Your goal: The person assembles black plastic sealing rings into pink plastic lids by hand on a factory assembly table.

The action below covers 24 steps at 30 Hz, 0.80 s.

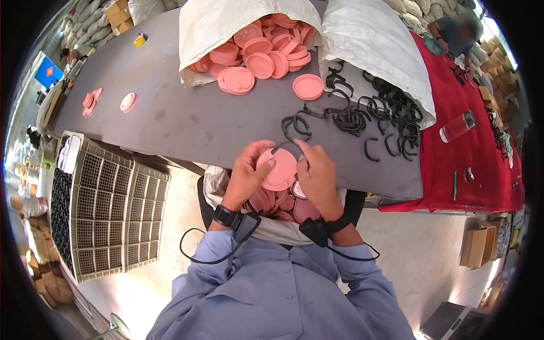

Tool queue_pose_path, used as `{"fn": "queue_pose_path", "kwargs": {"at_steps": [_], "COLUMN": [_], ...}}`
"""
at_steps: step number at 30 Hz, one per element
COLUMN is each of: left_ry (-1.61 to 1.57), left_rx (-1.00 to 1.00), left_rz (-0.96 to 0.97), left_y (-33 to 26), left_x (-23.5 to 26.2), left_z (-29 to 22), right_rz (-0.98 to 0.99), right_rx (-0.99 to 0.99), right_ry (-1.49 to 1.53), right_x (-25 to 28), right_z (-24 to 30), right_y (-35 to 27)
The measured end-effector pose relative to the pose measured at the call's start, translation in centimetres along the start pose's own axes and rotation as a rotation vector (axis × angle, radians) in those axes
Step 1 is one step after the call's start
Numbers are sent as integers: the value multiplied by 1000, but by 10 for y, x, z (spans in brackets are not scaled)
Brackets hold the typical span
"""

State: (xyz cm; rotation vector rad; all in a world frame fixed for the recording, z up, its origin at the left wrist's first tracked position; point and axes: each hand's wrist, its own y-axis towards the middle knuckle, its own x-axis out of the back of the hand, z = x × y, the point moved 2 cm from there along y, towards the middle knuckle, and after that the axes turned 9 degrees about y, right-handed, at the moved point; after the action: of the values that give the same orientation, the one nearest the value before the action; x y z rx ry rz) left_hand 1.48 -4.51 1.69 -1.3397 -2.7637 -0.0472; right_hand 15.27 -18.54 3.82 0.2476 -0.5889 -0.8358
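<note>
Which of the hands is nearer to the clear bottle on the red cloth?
The right hand: the bottle lies forward and well to its right. The left hand is farther, at the left edge of the pink lid.

On the surface (198, 124), at the far middle — a sack (218, 17) with lids (260, 62) in its mouth, and one loose lid (308, 86) just before it. To the right, beside it, a second sack (368, 34), with strips (354, 119) lying before its mouth. At the left end, two separate groups of lids. Farther right, on a cloth (408, 187), a bottle (458, 126). Before the near edge — between left hand (246, 173) and right hand (318, 175) — a held lid (279, 170); below it, a third sack (280, 231) with more lids inside. To the left, a crate (107, 209).
</note>
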Motion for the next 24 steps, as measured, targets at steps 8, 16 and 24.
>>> {"fn": "queue_pose_path", "kwargs": {"at_steps": [8, 16, 24], "left_ry": [77, 99, -91], "left_rx": [-113, -218, 76], "left_rz": [-13, -198, -227], "left_y": [-8, -8, -14], "left_x": [-4, -4, 7], "left_z": [-11, -6, -13], "right_rz": [18, -18, 294], "right_rx": [-25, -32, 224], "right_ry": [31, 39, 120], "right_x": [-14, -16, -5], "right_z": [0, 8, 27], "right_y": [-15, -24, -35]}}
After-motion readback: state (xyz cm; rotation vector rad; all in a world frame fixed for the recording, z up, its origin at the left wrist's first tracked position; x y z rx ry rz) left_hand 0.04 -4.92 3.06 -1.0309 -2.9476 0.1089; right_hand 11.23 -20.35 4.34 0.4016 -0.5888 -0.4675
